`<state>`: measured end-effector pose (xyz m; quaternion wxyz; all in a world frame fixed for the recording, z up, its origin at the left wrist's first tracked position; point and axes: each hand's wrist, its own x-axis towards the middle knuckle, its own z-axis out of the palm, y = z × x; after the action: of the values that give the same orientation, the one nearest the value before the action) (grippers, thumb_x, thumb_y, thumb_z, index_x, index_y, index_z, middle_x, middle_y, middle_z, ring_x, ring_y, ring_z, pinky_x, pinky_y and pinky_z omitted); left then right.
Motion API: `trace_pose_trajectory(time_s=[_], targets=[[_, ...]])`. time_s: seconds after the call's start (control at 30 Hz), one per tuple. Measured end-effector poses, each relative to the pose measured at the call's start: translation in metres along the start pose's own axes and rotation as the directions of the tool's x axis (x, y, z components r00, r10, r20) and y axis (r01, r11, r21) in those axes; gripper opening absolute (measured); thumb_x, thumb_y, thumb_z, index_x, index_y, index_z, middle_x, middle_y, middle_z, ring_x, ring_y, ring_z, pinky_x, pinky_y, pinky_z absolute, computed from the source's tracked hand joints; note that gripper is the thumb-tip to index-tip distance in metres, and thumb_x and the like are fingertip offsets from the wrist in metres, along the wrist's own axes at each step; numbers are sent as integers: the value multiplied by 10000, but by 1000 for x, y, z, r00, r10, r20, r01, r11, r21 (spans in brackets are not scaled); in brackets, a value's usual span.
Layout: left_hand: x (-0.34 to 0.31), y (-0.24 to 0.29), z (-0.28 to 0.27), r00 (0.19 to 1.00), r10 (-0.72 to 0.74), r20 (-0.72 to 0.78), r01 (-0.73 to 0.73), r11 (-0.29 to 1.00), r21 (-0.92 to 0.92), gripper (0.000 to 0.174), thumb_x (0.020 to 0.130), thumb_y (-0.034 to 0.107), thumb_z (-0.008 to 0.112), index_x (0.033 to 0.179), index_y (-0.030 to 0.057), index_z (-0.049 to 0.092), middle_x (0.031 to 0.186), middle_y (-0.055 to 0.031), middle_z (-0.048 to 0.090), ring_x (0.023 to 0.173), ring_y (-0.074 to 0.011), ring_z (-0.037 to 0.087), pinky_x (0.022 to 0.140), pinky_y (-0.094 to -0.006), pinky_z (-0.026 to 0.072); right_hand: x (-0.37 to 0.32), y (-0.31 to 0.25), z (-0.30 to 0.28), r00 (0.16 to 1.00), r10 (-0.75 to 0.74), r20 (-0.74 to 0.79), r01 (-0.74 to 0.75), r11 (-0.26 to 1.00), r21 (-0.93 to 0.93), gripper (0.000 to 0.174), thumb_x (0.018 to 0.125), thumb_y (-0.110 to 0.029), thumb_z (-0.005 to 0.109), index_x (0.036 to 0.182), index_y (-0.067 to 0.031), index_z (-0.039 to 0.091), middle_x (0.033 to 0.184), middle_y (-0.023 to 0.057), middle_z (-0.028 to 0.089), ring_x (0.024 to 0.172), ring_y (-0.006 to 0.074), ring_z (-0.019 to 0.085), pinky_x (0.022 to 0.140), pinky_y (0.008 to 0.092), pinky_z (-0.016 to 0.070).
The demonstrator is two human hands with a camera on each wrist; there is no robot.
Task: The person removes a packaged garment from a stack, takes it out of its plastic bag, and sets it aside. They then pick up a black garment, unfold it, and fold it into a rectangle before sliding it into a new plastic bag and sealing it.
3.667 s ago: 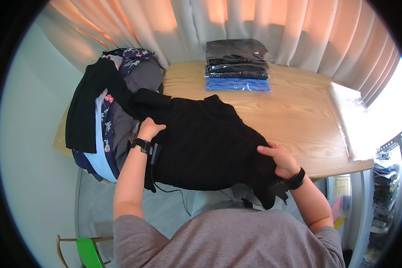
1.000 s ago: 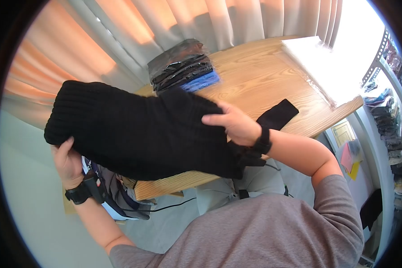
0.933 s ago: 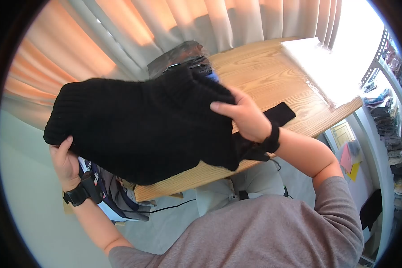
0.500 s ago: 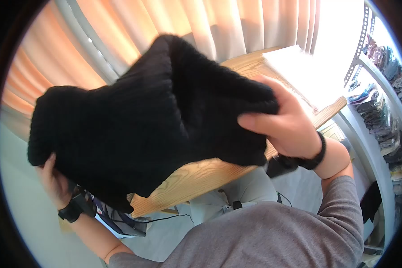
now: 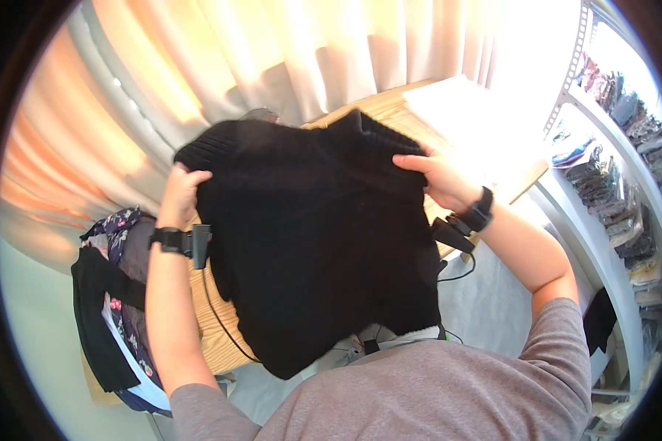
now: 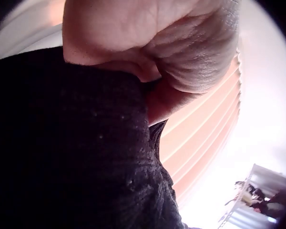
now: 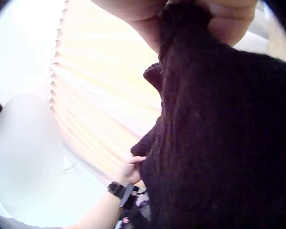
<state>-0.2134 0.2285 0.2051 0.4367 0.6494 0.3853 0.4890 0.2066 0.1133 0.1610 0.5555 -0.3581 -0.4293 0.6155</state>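
A black knit sweater (image 5: 316, 228) with ribbed edges hangs spread out in front of me, partly over the table's near edge. My left hand (image 5: 180, 197) grips its upper left corner, the thumb lying on the near side. At the upper right, my right hand (image 5: 449, 178) pinches the ribbed edge between thumb and fingers. In the left wrist view the dark knit drops from below the left palm (image 6: 190, 47). The right wrist view has the cloth bunched between the right fingers (image 7: 233, 21).
Heaped clothes (image 5: 129, 309), floral, grey and black, lie on the left. Behind the sweater is the wooden table (image 5: 217, 327), with a bright white stack of sheets (image 5: 449, 103) at its far right. Shelves (image 5: 618, 198) packed with bagged items stand right; a curtain (image 5: 287, 59) hangs behind.
The sweater has gone from stretched sideways and bunched to hanging spread between both hands. My left hand has moved up and right, my right hand slightly left; the view has shifted.
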Motion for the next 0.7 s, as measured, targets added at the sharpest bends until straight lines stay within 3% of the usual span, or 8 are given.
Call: trace_pose_trajectory(time_s=[0.07, 0.27, 0.33, 0.37, 0.4, 0.53, 0.6, 0.7], targets=[[16, -37, 24, 995, -73, 74, 75, 997, -32, 513, 723, -44, 552, 1234, -37, 507, 1239, -105, 566, 1126, -217, 538, 997, -329, 399, 12, 26, -23, 988, 95, -124, -104, 992, -74, 269, 882, -62, 592, 1149, -33, 583, 1048, 43, 642, 927, 125, 606, 793, 269, 501], [44, -141, 56, 988, -125, -91, 155, 786, 598, 673, 776, 220, 718, 1309, -66, 421, 1286, -226, 518, 1184, -304, 514, 1014, -357, 389, 18, 93, -89, 915, 193, -353, -364, 774, -519, 702, 801, -202, 718, 1392, -71, 363, 1293, 170, 502, 1215, 255, 466, 1016, 370, 384], [26, -111, 71, 972, -213, -100, 222, 688, 691, 691, 781, 250, 709, 1335, -31, 407, 1301, -217, 512, 1188, -316, 514, 1012, -359, 393, -14, 95, -78, 958, -262, -119, 1, 415, -910, 714, 750, -172, 730, 1361, -32, 387, 1286, 236, 478, 1220, 348, 451, 1027, 384, 381], [16, -101, 72, 981, -187, -42, 162, 691, 704, 656, 786, 248, 698, 1323, -15, 427, 1290, -207, 523, 1181, -315, 521, 1007, -360, 397, -25, 103, -84, 942, -315, 115, 243, 406, -881, 641, 734, -137, 714, 1308, -37, 446, 1297, 247, 461, 1238, 387, 418, 1049, 398, 358], [4, -93, 72, 987, -161, 14, 103, 695, 712, 623, 792, 246, 688, 1312, 2, 447, 1280, -197, 535, 1173, -314, 528, 1001, -360, 401, -44, 99, -73, 967, -224, 121, 185, 291, -939, 552, 760, -102, 695, 1274, -64, 496, 1351, 203, 431, 1258, 359, 412, 1069, 386, 337], [-75, -62, 59, 951, -64, 301, -201, 612, 765, 430, 814, 162, 652, 1206, 28, 539, 1325, -186, 495, 1288, -328, 409, 1071, -389, 317, -93, 105, -58, 940, -340, -26, 152, 486, -861, 329, 792, -92, 665, 1106, -32, 586, 1139, 158, 581, 1086, 328, 537, 930, 383, 432], [-123, -32, 58, 925, -152, 349, -196, 596, 779, 426, 815, 151, 648, 1216, 55, 545, 1392, -179, 435, 1344, -345, 327, 1100, -422, 268, -116, 110, -61, 875, -364, -319, -33, 613, -789, 112, 809, -47, 635, 905, 0, 605, 872, 113, 631, 838, 236, 627, 772, 319, 486], [-193, -19, 61, 928, -248, 278, -62, 633, 771, 394, 786, 106, 639, 1170, 47, 575, 1378, -152, 465, 1338, -344, 338, 1092, -424, 280, -143, 152, -98, 857, -280, -432, -85, 750, -656, 122, 807, -3, 590, 925, 20, 575, 913, 99, 626, 835, 177, 624, 770, 300, 491]])
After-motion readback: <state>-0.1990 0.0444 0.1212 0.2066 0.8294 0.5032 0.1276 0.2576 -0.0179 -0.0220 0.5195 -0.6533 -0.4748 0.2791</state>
